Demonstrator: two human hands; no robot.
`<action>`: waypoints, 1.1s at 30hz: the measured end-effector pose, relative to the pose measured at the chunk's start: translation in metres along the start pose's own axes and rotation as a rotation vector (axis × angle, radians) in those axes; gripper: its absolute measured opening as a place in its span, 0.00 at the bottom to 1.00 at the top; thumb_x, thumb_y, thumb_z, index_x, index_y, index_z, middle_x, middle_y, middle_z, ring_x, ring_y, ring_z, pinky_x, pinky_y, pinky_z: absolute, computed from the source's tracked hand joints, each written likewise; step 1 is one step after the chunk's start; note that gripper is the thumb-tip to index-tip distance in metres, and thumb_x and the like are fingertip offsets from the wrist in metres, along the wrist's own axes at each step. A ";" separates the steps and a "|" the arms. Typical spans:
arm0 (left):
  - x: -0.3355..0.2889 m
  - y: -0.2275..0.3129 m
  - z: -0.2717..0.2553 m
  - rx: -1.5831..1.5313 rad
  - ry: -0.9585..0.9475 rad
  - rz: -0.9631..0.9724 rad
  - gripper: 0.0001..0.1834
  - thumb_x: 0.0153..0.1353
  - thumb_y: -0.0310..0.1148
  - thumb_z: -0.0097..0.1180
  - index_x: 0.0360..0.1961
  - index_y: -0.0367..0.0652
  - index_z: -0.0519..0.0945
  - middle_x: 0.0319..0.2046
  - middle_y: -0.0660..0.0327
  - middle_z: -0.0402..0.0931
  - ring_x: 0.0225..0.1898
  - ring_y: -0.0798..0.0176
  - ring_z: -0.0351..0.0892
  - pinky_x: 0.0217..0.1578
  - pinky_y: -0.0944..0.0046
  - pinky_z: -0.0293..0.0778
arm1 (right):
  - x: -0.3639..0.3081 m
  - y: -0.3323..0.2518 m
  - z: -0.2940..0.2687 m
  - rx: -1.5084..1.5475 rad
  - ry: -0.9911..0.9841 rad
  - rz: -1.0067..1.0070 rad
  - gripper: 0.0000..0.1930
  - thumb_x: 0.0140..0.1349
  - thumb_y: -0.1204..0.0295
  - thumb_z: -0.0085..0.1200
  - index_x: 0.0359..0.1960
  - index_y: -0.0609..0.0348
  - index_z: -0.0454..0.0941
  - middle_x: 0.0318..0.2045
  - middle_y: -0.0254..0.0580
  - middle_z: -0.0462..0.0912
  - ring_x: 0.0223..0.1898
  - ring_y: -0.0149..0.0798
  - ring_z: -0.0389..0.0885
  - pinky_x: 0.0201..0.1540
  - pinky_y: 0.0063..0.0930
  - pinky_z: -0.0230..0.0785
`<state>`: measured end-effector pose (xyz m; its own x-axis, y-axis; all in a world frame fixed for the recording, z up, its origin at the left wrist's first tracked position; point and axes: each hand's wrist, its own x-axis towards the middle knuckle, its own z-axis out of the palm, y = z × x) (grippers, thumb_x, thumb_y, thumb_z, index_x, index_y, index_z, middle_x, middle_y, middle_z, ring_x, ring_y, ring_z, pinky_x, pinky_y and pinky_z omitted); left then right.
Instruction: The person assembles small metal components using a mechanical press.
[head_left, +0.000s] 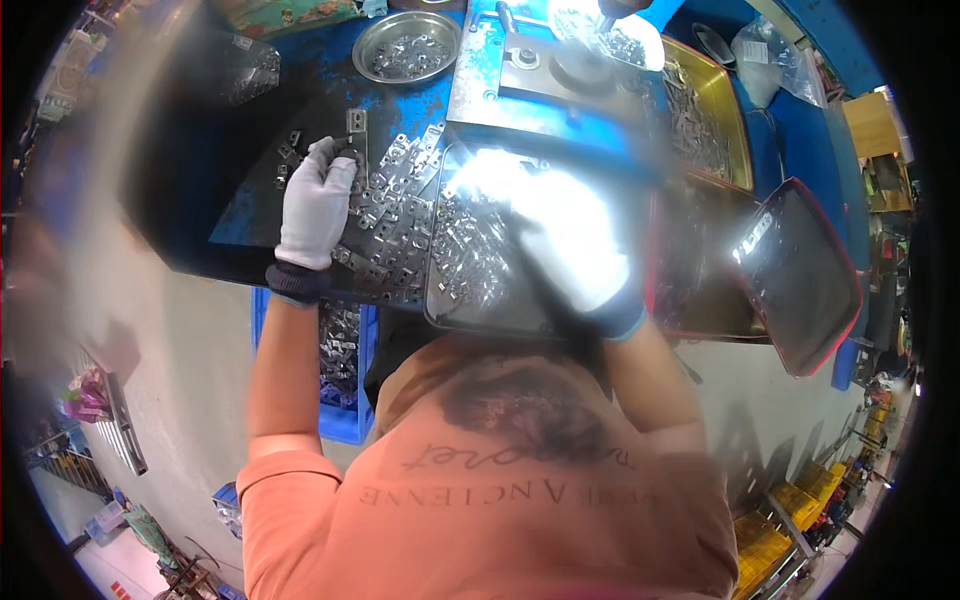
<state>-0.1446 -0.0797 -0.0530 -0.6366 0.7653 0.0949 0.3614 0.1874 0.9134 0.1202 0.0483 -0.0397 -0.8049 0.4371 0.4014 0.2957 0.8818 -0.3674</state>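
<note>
A slotted metal bracket (356, 121) lay at about one o'clock from the white-gloved left hand (318, 205), right by its fingertips, with its long axis running roughly from twelve to six. The left hand was much the nearer; the right hand (580, 240) was well off toward three o'clock, over the dark, rimmed tray (430, 275). The left fingers were curled in narrow, but whether they pinched the bracket I could not tell. Glare washed out the right fingers, so their state was unreadable. The bracket looked flat, slim and silver-grey, its squared twelve-o'clock end showing dark openings. Similar brackets (395, 215) lay heaped toward four o'clock from the left hand.
</note>
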 end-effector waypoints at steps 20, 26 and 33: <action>-0.070 0.092 0.091 -0.631 -0.418 -0.174 0.18 0.60 0.21 0.50 0.53 0.34 0.73 0.44 0.62 0.73 0.42 0.72 0.71 0.43 0.72 0.69 | 0.008 -0.022 -0.050 1.077 -0.124 0.642 0.10 0.54 0.78 0.54 0.38 0.65 0.80 0.32 0.35 0.81 0.34 0.26 0.76 0.35 0.18 0.69; -0.062 0.101 0.086 -0.660 -0.546 -0.273 0.21 0.58 0.24 0.56 0.54 0.35 0.72 0.43 0.63 0.74 0.39 0.74 0.71 0.40 0.74 0.68 | -0.001 -0.014 -0.040 1.436 0.015 0.719 0.18 0.52 0.76 0.57 0.46 0.65 0.74 0.33 0.36 0.80 0.32 0.24 0.76 0.31 0.17 0.68; -0.069 0.114 0.082 -0.480 -0.576 -0.228 0.17 0.57 0.24 0.57 0.48 0.34 0.76 0.38 0.63 0.77 0.36 0.73 0.73 0.37 0.73 0.70 | -0.018 -0.015 -0.059 1.377 -0.048 0.529 0.13 0.52 0.77 0.60 0.40 0.63 0.75 0.33 0.35 0.79 0.32 0.25 0.76 0.32 0.18 0.68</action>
<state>-0.0038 -0.0606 0.0123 -0.1586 0.9634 -0.2161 -0.1534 0.1921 0.9693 0.1605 0.0375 0.0080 -0.7856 0.6169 -0.0482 -0.1342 -0.2460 -0.9599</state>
